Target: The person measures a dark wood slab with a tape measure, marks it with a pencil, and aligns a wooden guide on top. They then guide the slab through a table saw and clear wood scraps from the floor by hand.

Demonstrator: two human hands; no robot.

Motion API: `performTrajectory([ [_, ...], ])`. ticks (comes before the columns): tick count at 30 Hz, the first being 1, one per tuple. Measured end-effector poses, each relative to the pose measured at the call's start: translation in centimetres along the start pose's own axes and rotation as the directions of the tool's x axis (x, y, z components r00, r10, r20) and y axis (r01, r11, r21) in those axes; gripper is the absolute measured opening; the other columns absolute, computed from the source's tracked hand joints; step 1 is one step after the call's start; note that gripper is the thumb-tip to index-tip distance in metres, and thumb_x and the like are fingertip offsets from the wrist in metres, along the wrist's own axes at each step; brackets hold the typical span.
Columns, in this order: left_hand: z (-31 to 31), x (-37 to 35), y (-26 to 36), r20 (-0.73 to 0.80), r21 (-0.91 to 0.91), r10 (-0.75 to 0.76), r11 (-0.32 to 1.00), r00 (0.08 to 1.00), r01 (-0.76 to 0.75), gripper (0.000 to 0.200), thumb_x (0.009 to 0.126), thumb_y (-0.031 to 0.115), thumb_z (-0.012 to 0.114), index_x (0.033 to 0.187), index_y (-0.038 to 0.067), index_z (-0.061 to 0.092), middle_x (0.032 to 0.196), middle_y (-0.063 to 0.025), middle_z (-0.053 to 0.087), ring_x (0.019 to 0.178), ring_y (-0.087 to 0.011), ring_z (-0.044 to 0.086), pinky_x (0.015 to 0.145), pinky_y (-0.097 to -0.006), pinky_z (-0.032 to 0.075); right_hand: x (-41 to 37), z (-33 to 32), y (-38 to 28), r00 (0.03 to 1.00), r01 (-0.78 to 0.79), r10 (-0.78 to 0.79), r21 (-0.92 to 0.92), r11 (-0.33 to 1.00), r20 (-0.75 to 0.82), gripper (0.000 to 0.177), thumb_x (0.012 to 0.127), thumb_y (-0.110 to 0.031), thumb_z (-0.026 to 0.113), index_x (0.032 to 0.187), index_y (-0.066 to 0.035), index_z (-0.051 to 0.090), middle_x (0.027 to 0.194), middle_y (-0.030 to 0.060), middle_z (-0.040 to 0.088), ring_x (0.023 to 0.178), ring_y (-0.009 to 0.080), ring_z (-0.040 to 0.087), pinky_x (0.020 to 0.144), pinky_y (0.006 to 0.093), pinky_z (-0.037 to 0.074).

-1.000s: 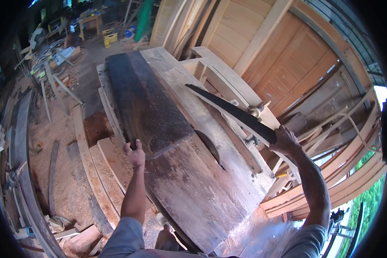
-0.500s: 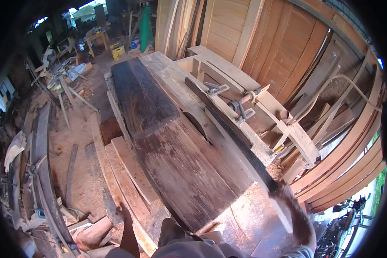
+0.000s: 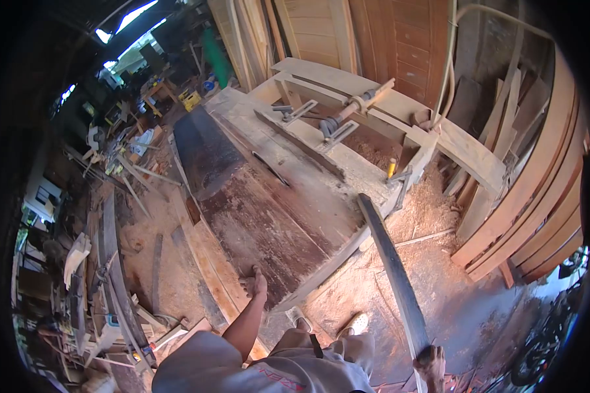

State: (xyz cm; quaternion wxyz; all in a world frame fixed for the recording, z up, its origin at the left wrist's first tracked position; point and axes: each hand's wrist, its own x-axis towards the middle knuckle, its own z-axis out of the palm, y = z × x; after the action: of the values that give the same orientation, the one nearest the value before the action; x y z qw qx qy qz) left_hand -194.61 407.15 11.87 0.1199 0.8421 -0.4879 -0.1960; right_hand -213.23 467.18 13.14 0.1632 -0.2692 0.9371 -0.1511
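Note:
My right hand is closed round the near end of a long narrow plank, dark on its face and pale along one side. The plank slants away from me, its far tip close to the right front corner of the wooden saw table. Part of a circular saw blade shows through the tabletop beyond. My left hand is at the table's near left edge, fingers apart, holding nothing.
A wooden fence frame with metal clamps stands on the right of the table. Curved boards lean at the far right. Sawdust covers the floor, and scrap timber lies along the left.
The plank has come back off the tabletop beside the blade, toward me, in my right hand. My left hand has risen to the table edge, and the view has turned right.

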Motion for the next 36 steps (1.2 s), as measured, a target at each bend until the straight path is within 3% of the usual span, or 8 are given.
performTrajectory([
  [8, 3.3, 2.1, -1.6, -0.279, 0.175, 0.078, 0.984, 0.957, -0.029, 0.086, 0.084, 0.071, 0.038, 0.125, -0.005, 0.037, 0.121, -0.0248, 0.050, 0.108, -0.0412, 0.056, 0.087, -0.0540, 0.046, -12.4, 9.9, 11.9, 0.982, 0.126, -0.157, -0.259, 0.958, -0.105, 0.045, 0.089, -0.047, 0.048, 0.110, -0.009, 0.059, 0.106, 0.0129, 0.064, 0.090, 0.0300, 0.064, 0.087, 0.0555, 0.048],
  [13, 4.3, 4.7, -2.1, -0.319, 0.185, 0.078, 0.983, 0.945, -0.019, 0.085, 0.084, 0.069, 0.040, 0.125, -0.006, 0.038, 0.123, -0.0280, 0.052, 0.109, -0.0434, 0.056, 0.091, -0.0559, 0.045, -7.0, 14.3, 9.5, 0.721, -0.645, 0.570, 0.079, 0.760, 0.395, 0.107, 0.066, -0.038, 0.081, 0.145, 0.004, 0.023, 0.138, 0.0367, 0.036, 0.126, 0.0525, 0.037, 0.106, 0.0508, 0.035],
  [15, 4.3, 5.6, -3.5, -0.332, 0.179, 0.035, 0.984, 0.943, 0.026, 0.092, 0.083, 0.071, 0.037, 0.133, -0.006, 0.031, 0.128, -0.0297, 0.048, 0.112, -0.0435, 0.055, 0.092, -0.0568, 0.044, -5.5, 20.0, 10.4, 0.667, -0.633, 0.357, 0.245, 0.735, 0.654, 0.117, 0.062, -0.037, 0.087, 0.147, 0.003, 0.017, 0.146, 0.0295, 0.031, 0.132, 0.0416, 0.037, 0.108, 0.0467, 0.033],
  [16, 4.2, 6.3, -3.4, -0.311, 0.193, 0.015, 0.980, 0.950, 0.048, 0.098, 0.082, 0.074, 0.034, 0.139, -0.007, 0.025, 0.132, -0.0309, 0.045, 0.115, -0.0433, 0.053, 0.093, -0.0571, 0.044, -8.0, 30.3, 12.9, 0.926, -0.292, 0.088, 0.550, 0.783, 0.367, 0.114, 0.063, -0.042, 0.086, 0.145, 0.005, 0.023, 0.131, 0.0286, 0.050, 0.114, 0.0377, 0.056, 0.097, 0.0439, 0.045],
  [18, 3.2, 8.6, -3.8, 0.059, 0.202, 0.039, 0.978, 0.997, -0.050, 0.108, 0.081, 0.079, 0.026, 0.147, -0.006, 0.014, 0.141, -0.0326, 0.034, 0.123, -0.0424, 0.048, 0.095, -0.0572, 0.043, -6.4, 29.2, 6.8, 0.745, -0.535, 0.236, 0.348, 0.770, 0.624, 0.095, 0.064, -0.045, 0.086, 0.132, 0.007, 0.046, 0.081, 0.0193, 0.069, 0.076, 0.0268, 0.068, 0.068, 0.0380, 0.053],
  [25, 2.3, 4.9, -0.9, -0.250, 0.159, 0.003, 0.987, 0.968, 0.038, 0.095, 0.083, 0.073, 0.039, 0.129, -0.010, 0.040, 0.124, -0.0323, 0.052, 0.111, -0.0450, 0.057, 0.095, -0.0541, 0.047, -8.8, 26.7, 2.1, 0.514, -0.761, 0.305, 0.263, 0.593, 0.802, 0.083, 0.072, -0.042, 0.081, 0.134, 0.002, 0.047, 0.110, 0.0224, 0.066, 0.103, 0.0306, 0.065, 0.088, 0.0383, 0.051],
  [34, 1.9, 3.0, -0.8, -0.221, 0.134, 0.011, 0.991, 0.975, 0.020, 0.095, 0.083, 0.073, 0.039, 0.125, -0.012, 0.040, 0.119, -0.0347, 0.053, 0.108, -0.0451, 0.058, 0.093, -0.0540, 0.047, -5.5, 26.3, 8.9, 0.840, -0.069, -0.031, 0.162, 0.984, 0.542, 0.063, 0.078, -0.038, 0.071, 0.119, 0.006, 0.057, 0.097, 0.0224, 0.068, 0.096, 0.0347, 0.066, 0.083, 0.0403, 0.052],
  [36, 1.8, 2.4, -0.7, -0.196, 0.150, 0.017, 0.989, 0.980, 0.012, 0.094, 0.083, 0.073, 0.039, 0.124, -0.012, 0.039, 0.120, -0.0355, 0.052, 0.108, -0.0465, 0.057, 0.092, -0.0537, 0.048, 0.9, 20.8, 6.1, 0.822, -0.464, 0.268, 0.318, 0.827, 0.503, 0.062, 0.078, -0.038, 0.071, 0.120, 0.005, 0.057, 0.090, 0.0197, 0.069, 0.091, 0.0324, 0.067, 0.080, 0.0395, 0.052],
])
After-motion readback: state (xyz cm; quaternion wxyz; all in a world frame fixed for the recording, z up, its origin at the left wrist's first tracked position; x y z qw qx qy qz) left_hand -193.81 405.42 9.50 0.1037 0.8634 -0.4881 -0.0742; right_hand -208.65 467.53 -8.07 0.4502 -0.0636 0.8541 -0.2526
